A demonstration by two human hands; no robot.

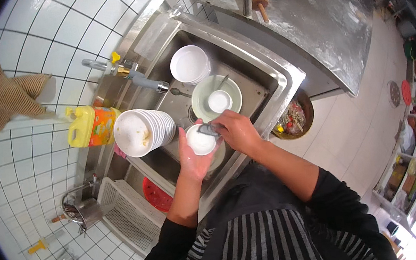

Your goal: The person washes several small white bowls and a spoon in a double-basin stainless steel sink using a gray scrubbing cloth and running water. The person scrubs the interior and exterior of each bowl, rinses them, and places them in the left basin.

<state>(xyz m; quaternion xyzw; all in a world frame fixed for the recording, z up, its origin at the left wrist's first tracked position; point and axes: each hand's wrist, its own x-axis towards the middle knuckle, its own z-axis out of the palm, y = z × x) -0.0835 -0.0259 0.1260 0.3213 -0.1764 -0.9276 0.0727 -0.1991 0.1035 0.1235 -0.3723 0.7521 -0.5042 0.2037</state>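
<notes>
Over the stainless steel sink (236, 62), my left hand (192, 159) holds a small white bowl (201, 143) with its inside facing up. My right hand (240, 132) grips a grey scrubbing cloth or pad (208, 129) against the inside of that bowl. Just beyond my hands, a pale green bowl (234, 87) stands in the sink with another small white bowl (219, 101) and a utensil handle in it. White bowls (189, 64) are stacked farther back in the sink. Left of my hands, a tall stack of white bowls (134, 135) lies tilted, with food bits in the foremost one.
A grey faucet (147, 83) reaches over the sink beside a yellow detergent jug (92, 125). At lower left are a white plastic basket (130, 209) and a red perforated colander (157, 194). A waste bin (294, 119) stands on the floor at right, below a floured steel table (319, 19).
</notes>
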